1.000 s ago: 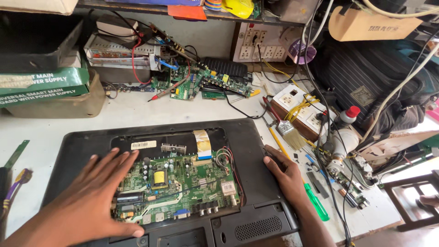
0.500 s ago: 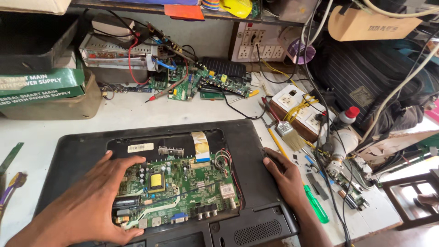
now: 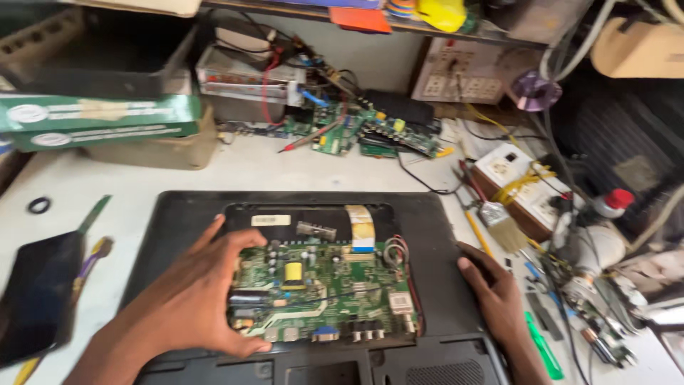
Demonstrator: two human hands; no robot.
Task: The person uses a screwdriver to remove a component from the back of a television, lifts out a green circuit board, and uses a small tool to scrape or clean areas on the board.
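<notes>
A black flat-screen back panel (image 3: 427,221) lies face down on the white bench, with a green circuit board (image 3: 335,289) exposed in its open recess. My left hand (image 3: 192,299) rests on the panel with spread fingers, thumb and fingertips touching the board's left edge. My right hand (image 3: 499,299) lies flat on the panel's right edge, fingers together, holding nothing. A white ribbon cable (image 3: 361,228) runs up from the board's top.
A dark phone (image 3: 35,292) lies at the left beside a green-handled tool (image 3: 92,214). Loose circuit boards (image 3: 370,132) and wires sit at the back. Green boxes (image 3: 100,117) stand back left. A brush (image 3: 499,221), a green screwdriver (image 3: 545,349) and small tools crowd the right.
My left hand has drawn back to the left, off the board's middle to its left edge. The view has shifted slightly right and down. My right hand stays on the panel's edge.
</notes>
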